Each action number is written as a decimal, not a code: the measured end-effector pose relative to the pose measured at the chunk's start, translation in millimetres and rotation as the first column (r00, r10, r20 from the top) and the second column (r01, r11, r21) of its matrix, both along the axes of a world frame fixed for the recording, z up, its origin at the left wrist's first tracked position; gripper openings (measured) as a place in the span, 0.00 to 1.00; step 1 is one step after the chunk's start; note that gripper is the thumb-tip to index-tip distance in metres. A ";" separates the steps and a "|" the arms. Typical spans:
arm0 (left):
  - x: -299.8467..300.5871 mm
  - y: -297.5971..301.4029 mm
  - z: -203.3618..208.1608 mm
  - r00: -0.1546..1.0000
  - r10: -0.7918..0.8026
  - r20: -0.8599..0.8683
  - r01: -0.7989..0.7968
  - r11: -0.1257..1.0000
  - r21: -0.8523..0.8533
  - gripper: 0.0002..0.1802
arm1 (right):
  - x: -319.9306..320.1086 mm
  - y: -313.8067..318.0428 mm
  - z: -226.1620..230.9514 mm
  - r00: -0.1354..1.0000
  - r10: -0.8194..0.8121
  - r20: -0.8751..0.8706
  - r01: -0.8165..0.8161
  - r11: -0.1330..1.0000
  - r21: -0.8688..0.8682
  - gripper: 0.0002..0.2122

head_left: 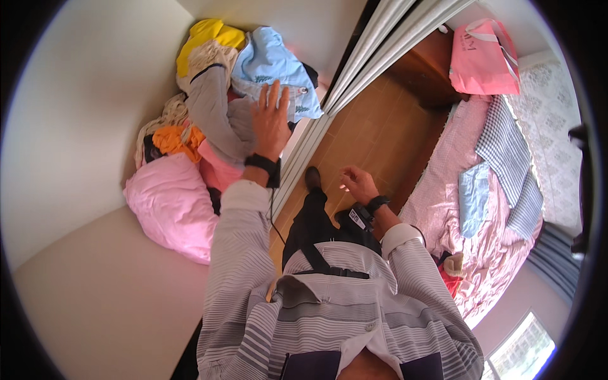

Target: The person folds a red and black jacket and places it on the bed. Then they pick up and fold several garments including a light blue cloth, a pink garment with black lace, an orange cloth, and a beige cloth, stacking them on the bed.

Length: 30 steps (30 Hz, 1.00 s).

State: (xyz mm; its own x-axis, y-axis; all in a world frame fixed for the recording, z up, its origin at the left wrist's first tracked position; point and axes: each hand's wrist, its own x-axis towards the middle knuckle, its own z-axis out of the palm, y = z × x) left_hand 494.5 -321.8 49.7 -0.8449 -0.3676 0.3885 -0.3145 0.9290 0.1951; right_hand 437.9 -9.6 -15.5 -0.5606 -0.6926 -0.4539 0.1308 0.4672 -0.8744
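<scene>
1. Stretching along the person's right is a bed (430,190) with a pale pink patterned sheet.
2. Heaped against a pale wall (95,126) on the left is a tumbled pile of many-coloured cloth (209,117).
3. A plump pink fabric bundle (171,206) sits at the pile's near end.
4. Light-blue cloth with dark green leaf prints (272,57) lies at the pile's far right, its lower part beneath the left fingertips.
5. A pink bag with white handles (478,66) stands near the bed's far end.
6. Long, soft grey cloth (212,104) runs through the pile's middle, partly hidden by the left hand (272,123).
7. Crumpled orange cloth (177,140) lies between the grey cloth and the pink bundle.
8. The left hand's grip is wide, fingers spread; whether they touch the cloth cannot be told.
9. The right hand (360,185) is above the floor, fingers bent; how far its grip is closed cannot be told.
</scene>
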 end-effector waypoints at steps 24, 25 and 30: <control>-20.2 -94.2 2.5 0.924 -0.347 0.159 0.271 0.889 0.368 0.18 | 1.7 -24.0 -7.4 0.983 -0.180 0.045 0.175 0.979 0.104 0.12; -22.2 -94.1 5.3 0.938 -0.323 0.129 0.252 0.887 0.386 0.19 | 1.1 -23.6 -7.9 0.963 -0.227 0.143 0.214 0.971 0.102 0.12; -4.3 -83.0 30.7 0.930 -0.355 0.095 0.295 0.876 0.382 0.19 | -0.8 -18.6 -15.9 0.835 -0.360 0.417 0.371 0.927 0.057 0.11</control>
State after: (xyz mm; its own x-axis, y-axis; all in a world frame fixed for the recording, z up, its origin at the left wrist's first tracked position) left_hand 490.2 -404.8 80.4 -0.9794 -0.1492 0.1359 -0.0612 0.8613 0.5045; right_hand 437.0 -28.2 -31.4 -0.5405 -0.4884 -0.6850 0.6383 0.2923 -0.7121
